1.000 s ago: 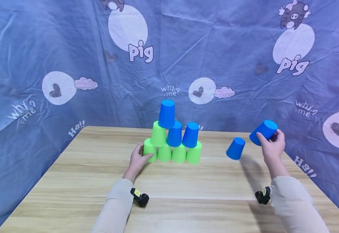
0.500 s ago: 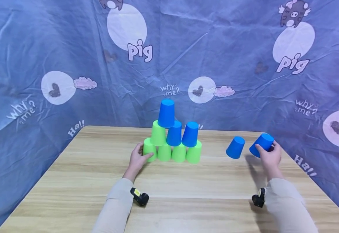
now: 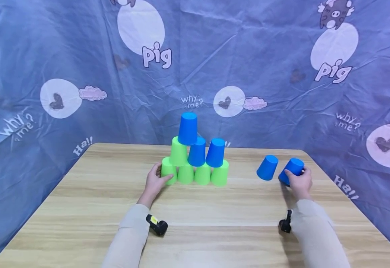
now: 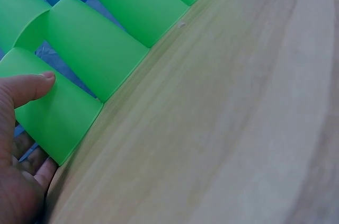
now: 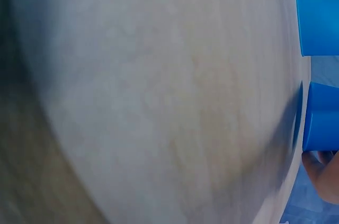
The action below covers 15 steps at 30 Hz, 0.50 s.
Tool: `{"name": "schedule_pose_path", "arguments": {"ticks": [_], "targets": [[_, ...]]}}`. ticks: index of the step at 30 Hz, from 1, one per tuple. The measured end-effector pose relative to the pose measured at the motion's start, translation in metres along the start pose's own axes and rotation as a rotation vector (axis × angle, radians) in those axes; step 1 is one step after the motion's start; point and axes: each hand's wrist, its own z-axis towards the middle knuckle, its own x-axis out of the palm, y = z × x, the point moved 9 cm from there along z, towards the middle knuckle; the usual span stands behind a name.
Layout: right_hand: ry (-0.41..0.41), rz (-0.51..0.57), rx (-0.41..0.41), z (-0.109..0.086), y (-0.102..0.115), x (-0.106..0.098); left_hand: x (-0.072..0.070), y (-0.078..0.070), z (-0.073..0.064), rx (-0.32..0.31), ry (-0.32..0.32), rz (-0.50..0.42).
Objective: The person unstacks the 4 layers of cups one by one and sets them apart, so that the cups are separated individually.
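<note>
Upside-down cups form a pyramid on the wooden table. My left hand [image 3: 156, 183] holds the leftmost green cup [image 4: 63, 113] of the bottom row, thumb across its front and fingers at its far side. In the row above stand a green cup [image 3: 178, 152] and two blue cups, the middle one [image 3: 196, 152] and the right one [image 3: 215, 152]. A single blue cup [image 3: 187, 128] tops them. On the right, my right hand [image 3: 300, 182] grips a blue cup [image 5: 324, 121], mouth down, close over the table. Another blue cup [image 3: 267, 168] stands just left of it.
The other green cups of the bottom row [image 3: 202, 175] stand side by side, right of the held one. The wooden table [image 3: 215, 238] reaches back to a blue printed cloth [image 3: 268, 44]. Black wrist cameras [image 3: 157, 225] sit on both sleeves.
My right hand has lowered its blue cup toward the table and moved it left, near the standing blue cup. My left hand keeps its place at the green cup.
</note>
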Motion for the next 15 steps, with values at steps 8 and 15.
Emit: {"name": "schedule_pose_path", "arguments": {"ticks": [8,15], "targets": [[0.041,-0.01,0.014,-0.0011,-0.0005,0.0074,0.0006,0.0012,-0.0013,-0.013,0.0,-0.008],[0.056,0.005,0.009,0.0019,0.0022,0.0097,-0.0001,-0.001,0.0001,0.0,-0.012,-0.016]]}}
